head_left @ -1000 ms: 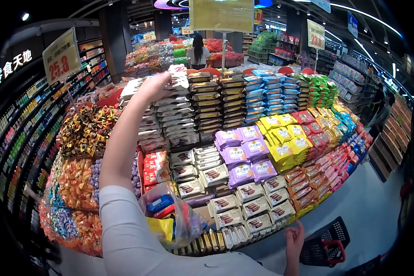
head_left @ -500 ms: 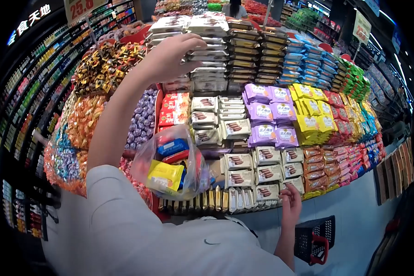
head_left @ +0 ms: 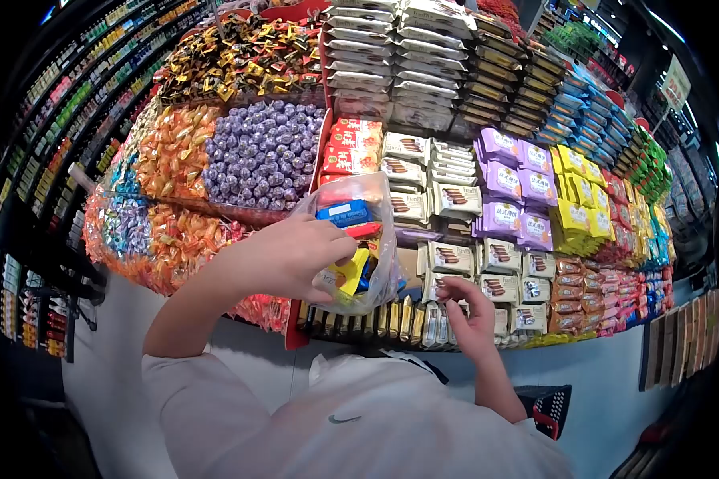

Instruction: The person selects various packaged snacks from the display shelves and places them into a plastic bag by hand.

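A clear plastic bag (head_left: pixel 381 279) rests on the candy display, holding a blue packet (head_left: pixel 345 213), a red packet and a yellow packet (head_left: pixel 348 275). My left hand (head_left: pixel 295 254) is over the bag's near left side, its thumb and curved fingers apart, with nothing seen between them. Whether it touches the bag I cannot tell. Lower right, my right hand (head_left: pixel 473 318) hovers in front of the cream-coloured biscuit packets (head_left: pixel 453 257), fingers loosely bent and apart from the thumb, holding nothing.
Purple wrapped candies (head_left: pixel 260 156) and orange wrapped candies (head_left: pixel 180 144) fill bins on the left. Purple packets (head_left: pixel 503 180) and yellow packets (head_left: pixel 575 223) are stacked on the right. A dark shopping basket (head_left: pixel 547 407) with a red handle is on the floor.
My left hand has come down from above the stacked white packets to the plastic bag. My right hand has shifted left and slightly up. The view has tilted down and left.
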Motion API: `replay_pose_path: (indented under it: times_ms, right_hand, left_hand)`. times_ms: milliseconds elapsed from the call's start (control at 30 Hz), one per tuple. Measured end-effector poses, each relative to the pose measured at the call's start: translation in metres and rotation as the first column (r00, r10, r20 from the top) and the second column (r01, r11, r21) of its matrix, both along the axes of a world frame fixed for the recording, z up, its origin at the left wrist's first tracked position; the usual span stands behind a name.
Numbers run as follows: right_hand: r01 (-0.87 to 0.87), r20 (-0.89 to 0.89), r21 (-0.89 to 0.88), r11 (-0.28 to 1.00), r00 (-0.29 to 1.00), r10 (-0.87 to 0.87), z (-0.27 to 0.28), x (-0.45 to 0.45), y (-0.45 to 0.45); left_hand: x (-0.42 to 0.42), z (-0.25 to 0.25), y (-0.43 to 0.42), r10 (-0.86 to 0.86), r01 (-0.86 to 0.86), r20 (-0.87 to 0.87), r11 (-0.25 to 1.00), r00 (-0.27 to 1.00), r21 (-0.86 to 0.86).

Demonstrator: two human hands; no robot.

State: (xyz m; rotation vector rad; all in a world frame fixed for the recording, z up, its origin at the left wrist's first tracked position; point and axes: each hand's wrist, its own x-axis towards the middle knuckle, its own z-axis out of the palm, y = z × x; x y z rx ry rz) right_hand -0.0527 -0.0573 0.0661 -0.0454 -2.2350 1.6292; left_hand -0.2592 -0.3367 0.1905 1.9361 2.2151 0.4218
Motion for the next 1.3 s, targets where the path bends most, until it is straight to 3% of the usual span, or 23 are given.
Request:
replay_pose_path:
  times_ms: [133,200,300,433,567,633,700,800,967,1133,1300]
  right_hand:
    - [-0.080,-0.013,-0.006,0.997,0.997,0.080,0.000,-0.012,-0.011]
    - [-0.080,-0.008,-0.012,0.997,0.997,0.080,0.001,-0.011,-0.016]
    - [-0.060,0.001,-0.018,0.998,0.998,0.060,0.001,-0.008,-0.016]
    - [-0.004,0.015,-0.048,0.999,1.000,0.005,-0.007,0.005,-0.010]
    - [0.080,0.018,-0.052,0.995,0.997,-0.079,-0.021,0.021,-0.001]
    - [0.111,0.050,-0.100,0.989,0.993,-0.106,-0.028,0.028,0.003]
    - [0.133,0.059,-0.075,0.988,0.990,-0.129,-0.026,0.035,0.005]
    - [0.160,0.041,-0.078,0.984,0.987,-0.157,-0.023,0.042,0.009]
    - [0.188,0.034,-0.038,0.981,0.982,-0.187,-0.022,0.053,0.014]
    - [0.225,0.029,-0.047,0.973,0.974,-0.224,-0.030,0.063,0.019]
    - [0.245,0.026,-0.044,0.968,0.969,-0.244,-0.034,0.065,0.019]
  left_hand:
    - [0.004,0.000,0.002,0.081,-0.071,0.061,0.987,0.995,-0.147]
    - [-0.002,-0.003,0.004,0.118,-0.075,0.241,0.981,0.963,-0.181]
    - [-0.014,-0.011,0.006,0.100,-0.082,0.273,0.994,0.957,-0.077]
    - [-0.018,-0.012,0.012,0.041,-0.013,0.158,0.985,0.987,-0.175]
    - [-0.013,-0.019,0.020,-0.021,0.059,0.178,0.976,0.984,-0.210]
    - [-0.004,-0.013,0.022,0.006,0.004,0.036,0.961,0.999,-0.275]
    - [-0.002,-0.008,0.028,0.030,-0.028,-0.001,0.943,1.000,-0.331]
    - [0.000,-0.018,0.030,0.014,-0.046,-0.133,0.969,0.991,-0.242]
    - [0.012,-0.013,0.046,0.025,-0.070,-0.173,0.964,0.985,-0.258]
    - [0.017,-0.008,0.048,0.150,-0.175,-0.106,0.938,0.983,-0.299]
    - [0.012,-0.005,0.048,0.129,-0.132,-0.032,0.941,0.991,-0.312]
